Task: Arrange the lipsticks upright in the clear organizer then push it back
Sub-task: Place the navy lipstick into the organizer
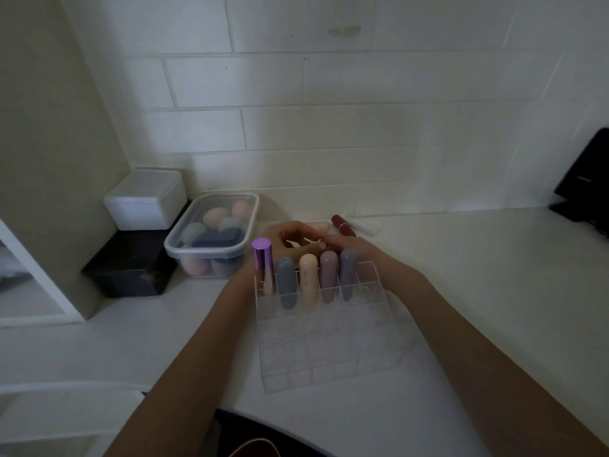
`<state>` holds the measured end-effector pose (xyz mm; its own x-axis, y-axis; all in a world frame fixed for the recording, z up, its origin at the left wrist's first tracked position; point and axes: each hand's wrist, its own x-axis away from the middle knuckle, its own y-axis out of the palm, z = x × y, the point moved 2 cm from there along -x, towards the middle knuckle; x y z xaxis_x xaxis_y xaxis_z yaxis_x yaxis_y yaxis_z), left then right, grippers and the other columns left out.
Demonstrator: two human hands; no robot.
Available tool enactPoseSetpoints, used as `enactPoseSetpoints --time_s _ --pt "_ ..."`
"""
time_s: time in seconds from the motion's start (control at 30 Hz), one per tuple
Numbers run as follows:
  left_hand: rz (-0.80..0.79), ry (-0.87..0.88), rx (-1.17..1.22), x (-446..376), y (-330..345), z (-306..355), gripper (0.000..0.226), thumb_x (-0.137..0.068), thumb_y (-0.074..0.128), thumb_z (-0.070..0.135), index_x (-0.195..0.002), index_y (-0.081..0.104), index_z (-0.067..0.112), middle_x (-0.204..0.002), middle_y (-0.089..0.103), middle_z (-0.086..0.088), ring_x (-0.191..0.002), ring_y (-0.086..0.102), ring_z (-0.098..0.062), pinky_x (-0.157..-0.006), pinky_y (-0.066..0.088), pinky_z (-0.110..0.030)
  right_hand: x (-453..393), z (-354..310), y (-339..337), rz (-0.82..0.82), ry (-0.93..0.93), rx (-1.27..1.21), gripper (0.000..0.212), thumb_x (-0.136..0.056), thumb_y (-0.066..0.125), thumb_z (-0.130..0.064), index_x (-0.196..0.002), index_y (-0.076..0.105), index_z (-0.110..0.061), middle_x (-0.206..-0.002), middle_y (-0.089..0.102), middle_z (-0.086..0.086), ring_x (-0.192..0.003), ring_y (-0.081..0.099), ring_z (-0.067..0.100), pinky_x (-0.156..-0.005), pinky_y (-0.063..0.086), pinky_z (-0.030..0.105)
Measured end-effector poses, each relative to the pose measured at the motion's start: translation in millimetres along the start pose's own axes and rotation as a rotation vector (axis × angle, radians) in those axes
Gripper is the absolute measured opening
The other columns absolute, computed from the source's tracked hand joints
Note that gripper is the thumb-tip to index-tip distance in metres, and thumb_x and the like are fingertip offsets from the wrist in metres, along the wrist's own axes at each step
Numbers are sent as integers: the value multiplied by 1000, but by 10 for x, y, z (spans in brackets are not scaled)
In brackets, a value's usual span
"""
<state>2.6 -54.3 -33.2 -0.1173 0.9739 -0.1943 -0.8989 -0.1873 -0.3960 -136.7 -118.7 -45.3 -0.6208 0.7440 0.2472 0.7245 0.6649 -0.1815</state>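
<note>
The clear organizer point(329, 341) stands on the white counter in front of me. Five lipsticks stand upright in its back row: metallic purple point(262, 263), blue-grey point(286, 282), cream point(308, 278), mauve point(328, 275) and lilac-grey point(348, 272). My left hand point(283, 237) and my right hand point(351, 247) meet just behind that row, fingers curled toward each other. The standing lipsticks hide what the fingers hold. Behind the hands, a peach lipstick point(319, 226), a red lipstick point(342, 224) and a white one point(366, 227) lie on the counter.
A clear lidded tub of makeup sponges point(214, 232) sits left of the organizer. Further left, a white box point(145, 202) rests on a black box point(131, 265). The tiled wall runs close behind. A black object point(586, 183) stands at the far right.
</note>
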Motion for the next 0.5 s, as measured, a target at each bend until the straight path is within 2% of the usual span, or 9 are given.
enactPoseSetpoints --time_s 0.03,0.07,0.1,0.17,0.23,0.3,0.43,0.5 --pt "-27 23 27 28 5 4 36 -52 72 47 -81 67 28 -84 66 -5 -74 62 -13 -69 51 -23 31 5 -26 50 -87 81 32 -95 49 -19 -126 53 -9 -83 60 6 -89 59 19 -75 51 27" --pt "-46 21 33 37 -18 -8 35 -52 71 46 -82 66 28 -85 64 -2 -75 61 -10 -70 51 -21 96 -27 -42 108 -126 120 19 -93 52 -19 -110 58 -14 -74 57 7 -78 59 17 -67 49 23" --pt "-55 19 46 52 -11 13 33 -55 73 43 -83 66 28 -86 64 1 -75 62 -6 -70 51 -17 114 -32 -90 134 -174 168 8 -90 54 -18 -95 58 -14 -69 51 8 -69 54 17 -61 44 21" --pt "-24 27 94 41 -2 11 18 -72 75 21 -88 66 22 -85 66 3 -70 64 3 -66 50 -12 185 -79 -162 124 -225 146 6 -86 60 -10 -82 58 -13 -69 48 9 -66 46 18 -60 37 21" --pt "-1 20 234 27 -16 -34 18 -81 66 2 -91 67 18 -87 69 1 -73 68 1 -68 51 -16 234 -108 -217 128 -322 181 7 -85 65 -8 -88 60 -12 -74 54 17 -70 51 20 -65 41 26" --pt "-43 -7 346 55 -32 -17 23 -84 62 0 -97 67 18 -93 71 -1 -79 70 -6 -69 54 -19 257 -157 -224 162 -389 177 13 -86 65 -10 -97 59 -6 -81 61 24 -72 56 22 -66 46 33" --pt "-192 0 381 41 -39 9 43 -83 60 -6 -117 59 20 -105 71 3 -91 70 -7 -74 54 -18 257 -268 -191 214 -478 130 9 -91 59 -12 -99 57 -9 -80 64 9 -62 60 14 -59 50 31" --pt "-303 -4 535 37 -42 11 51 -82 57 -12 -122 55 20 -106 73 0 -97 69 -13 -78 56 -23 283 -316 -182 232 -508 91 9 -93 56 -13 -101 57 -9 -81 65 7 -66 62 15 -60 52 30"
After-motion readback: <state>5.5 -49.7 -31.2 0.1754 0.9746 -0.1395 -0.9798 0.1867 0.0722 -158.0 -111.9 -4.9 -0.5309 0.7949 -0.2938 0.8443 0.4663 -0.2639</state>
